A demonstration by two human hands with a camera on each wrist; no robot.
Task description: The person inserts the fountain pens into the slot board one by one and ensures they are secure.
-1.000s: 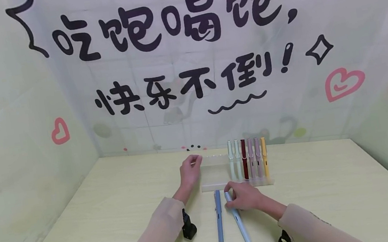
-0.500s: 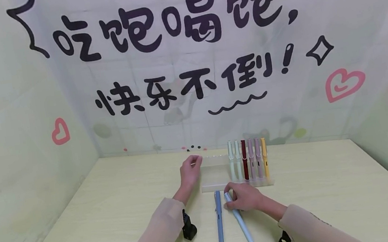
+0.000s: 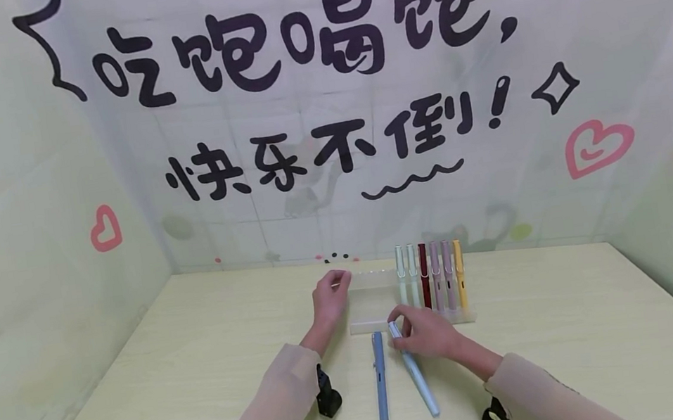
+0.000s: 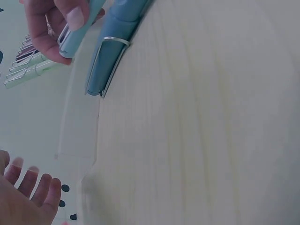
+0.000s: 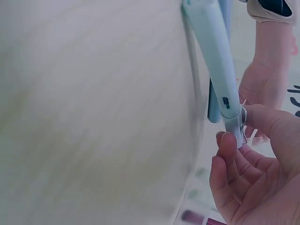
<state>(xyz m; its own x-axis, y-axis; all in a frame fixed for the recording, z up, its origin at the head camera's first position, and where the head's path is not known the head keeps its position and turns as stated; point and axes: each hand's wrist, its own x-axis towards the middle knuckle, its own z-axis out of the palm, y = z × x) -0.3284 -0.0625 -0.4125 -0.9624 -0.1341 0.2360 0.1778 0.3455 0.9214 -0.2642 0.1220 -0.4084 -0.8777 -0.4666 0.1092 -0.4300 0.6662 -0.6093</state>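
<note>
My right hand [image 3: 429,332] pinches a light blue pen [image 3: 420,383] near its clip end, by thumb and fingers. That end is a little raised before the rack's front; the other end points toward me, at or near the table. In the right wrist view the pen [image 5: 215,61] runs up from the fingertips. A darker blue pen [image 3: 381,381] lies to its left on the table. My left hand [image 3: 329,299] holds the upper left corner of a clear pen rack [image 3: 371,280]; in the left wrist view this hand [image 4: 33,197] is partly cut off.
Several capped pens stand upright in the rack's right part: pale green, dark red [image 3: 424,273], mauve and yellow [image 3: 460,272]. The rack's left part holds no pens. A printed cloth wall [image 3: 313,227] rises behind the wooden table [image 3: 232,337].
The right hand has lifted the light blue pen slightly and moved it a little toward the rack. The left hand and the darker blue pen stay in place.
</note>
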